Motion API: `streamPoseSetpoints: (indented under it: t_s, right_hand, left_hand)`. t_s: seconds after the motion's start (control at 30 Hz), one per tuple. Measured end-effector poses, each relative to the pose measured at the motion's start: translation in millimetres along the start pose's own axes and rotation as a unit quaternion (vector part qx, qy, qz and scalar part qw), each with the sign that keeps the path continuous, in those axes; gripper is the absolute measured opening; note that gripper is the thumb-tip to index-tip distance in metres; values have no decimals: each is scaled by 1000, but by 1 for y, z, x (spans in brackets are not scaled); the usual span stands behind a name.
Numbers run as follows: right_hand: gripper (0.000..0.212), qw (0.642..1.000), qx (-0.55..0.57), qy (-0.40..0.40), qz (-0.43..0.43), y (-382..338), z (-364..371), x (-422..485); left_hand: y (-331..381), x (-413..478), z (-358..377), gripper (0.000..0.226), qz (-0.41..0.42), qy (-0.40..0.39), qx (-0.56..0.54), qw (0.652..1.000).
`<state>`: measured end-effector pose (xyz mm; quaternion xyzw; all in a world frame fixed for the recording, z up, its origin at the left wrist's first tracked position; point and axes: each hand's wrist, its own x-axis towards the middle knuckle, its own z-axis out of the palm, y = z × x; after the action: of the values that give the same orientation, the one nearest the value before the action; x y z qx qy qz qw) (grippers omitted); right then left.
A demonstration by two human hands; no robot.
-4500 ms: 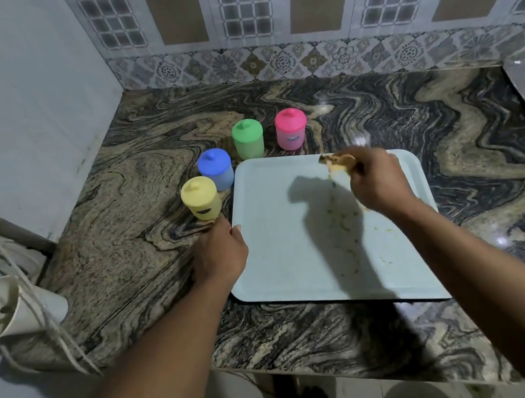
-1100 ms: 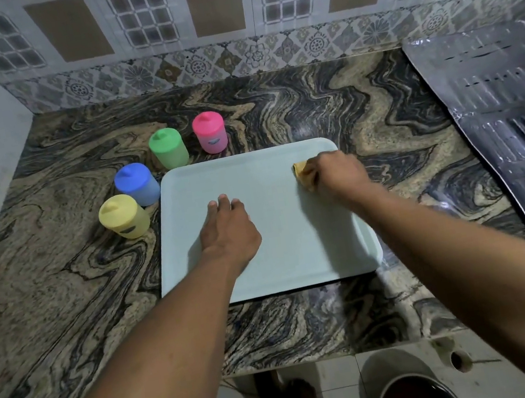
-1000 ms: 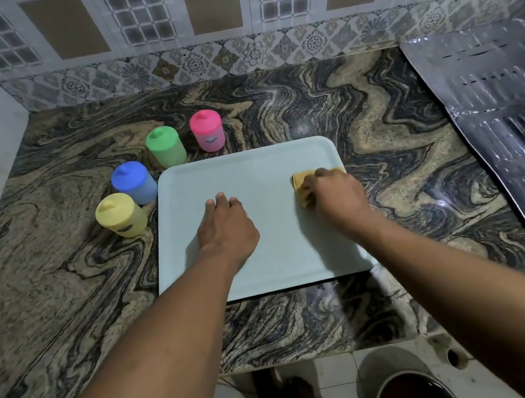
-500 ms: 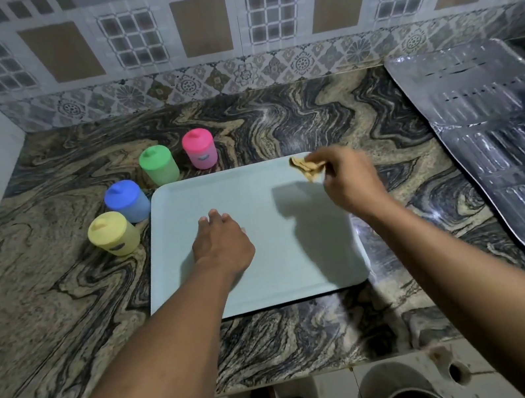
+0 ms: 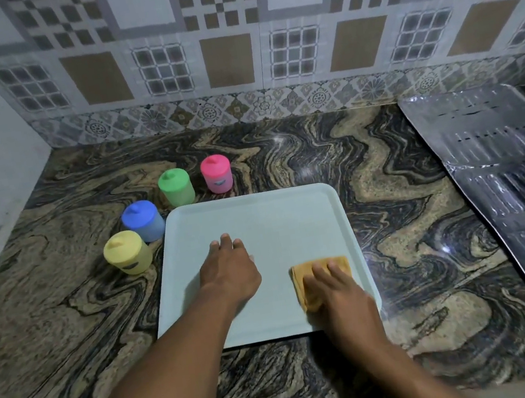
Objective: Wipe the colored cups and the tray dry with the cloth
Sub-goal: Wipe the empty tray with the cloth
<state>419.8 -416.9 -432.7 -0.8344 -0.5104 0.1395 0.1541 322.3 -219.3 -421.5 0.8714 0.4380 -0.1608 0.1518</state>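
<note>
1 cloth [image 5: 301,282] under flat right hand [image 5: 340,297] on tray [image 5: 274,217]; left hand [image 5: 229,270] flat beside, holding nothing.

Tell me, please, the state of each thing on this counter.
tray, flat on the counter.
cloth, folded, pressed onto the tray.
left hand, flat on the tray.
right hand, flat on the cloth.
yellow cup, standing, untouched.
blue cup, standing, untouched.
green cup, standing, untouched.
pink cup, standing, untouched.

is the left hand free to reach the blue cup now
Probably yes. The left hand lies flat on the tray, holding nothing, and the blue cup stands beyond the tray's left rim. Only bare tray lies between; the yellow cup sits off that line.
</note>
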Motion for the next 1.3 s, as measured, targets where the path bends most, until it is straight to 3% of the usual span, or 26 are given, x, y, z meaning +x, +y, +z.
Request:
streamPoseSetpoints:
  t_s: [0.1, 0.17, 0.3, 0.4, 0.5, 0.57, 0.63, 0.8, 0.87, 0.93, 1.03, 1.1, 1.17, 1.3]
  right_hand:
    - [46, 998, -17, -49, 21, -14, -18, -27]
    - [50, 995, 38, -58, 65, -13, -35, -18]
    - [51, 987, 101, 81, 98, -17, -72, 52]
    - [55, 988, 84, 101, 85, -25, -70, 122]
    - [39, 997, 39, 18, 68, -32, -35, 161]
    - [29, 999, -31, 5, 41, -34, -4, 158]
    - [32, 994, -107, 34, -2, -35, 18, 141]
    - [33, 987, -121, 71, -79, -46, 27, 66]
    - [44, 990, -102, 30, -92, -54, 23, 31]
    - [40, 993, -82, -43, -79, -63, 10, 11]
    - [41, 994, -7, -111, -22, -54, -12, 24]
    - [42, 998, 42, -50, 17, -54, -29, 53]
    - [43, 997, 57, 35, 29, -63, -41, 93]
    - [52, 999, 22, 41, 19, -94, -36, 176]
  left_hand:
    - [0, -1, -4, 60, 1, -15, -11, 1000]
    - [-2, -2, -7, 60, 4, -24, -17, 1000]
    - [-12, -2, -9, 59, 24, -42, -34, 998]
    - [-18, -3, -8, 58, 36, -51, -55, 996]
    - [-24, 1, -6, 58, 43, -50, -68, 996]
    - [-27, 4, -7, 58, 43, -54, -78, 995]
    - [-29, 6, -10, 60, 49, -58, -92, 993]
    - [-38, 5, -18, 66, 59, -87, -121, 987]
    - [-39, 5, -22, 67, 63, -105, -118, 985]
    - [-41, 4, -24, 64, 68, -112, -131, 983]
    - [-51, -4, -27, 50, 68, 3, -199, 978]
    - [-63, -11, -31, 35, 47, 130, -158, 978]
    - [-75, -21, -37, 23, -15, 179, -94, 979]
    - [-97, -33, -38, 33, -173, 83, -113, 975]
